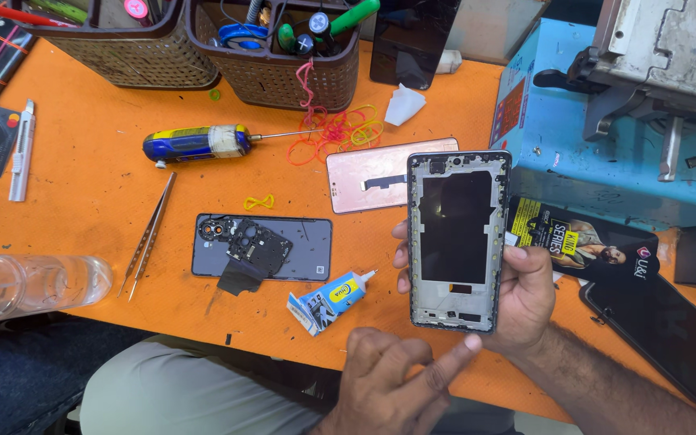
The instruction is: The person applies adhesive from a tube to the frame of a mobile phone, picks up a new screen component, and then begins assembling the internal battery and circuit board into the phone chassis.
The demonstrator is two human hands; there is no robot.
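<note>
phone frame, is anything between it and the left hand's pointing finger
Nothing visible. The right hand holds the phone frame upright above the orange table. The left hand points its index finger at the frame's lower right corner, with only open air between fingertip and frame.

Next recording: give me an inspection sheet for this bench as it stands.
Surface: orange table, scuffed.
Job's things: phone frame held upright; pink panel behind it; dark back cover flat.
Clutter: glue tube, tweezers, screwdriver, rubber bands, bottle, baskets.
Grippers: right hand grips the frame; left hand points a finger at its lower edge.
Cables: nothing seen.
Surroundings: blue box, grey machine.
</note>
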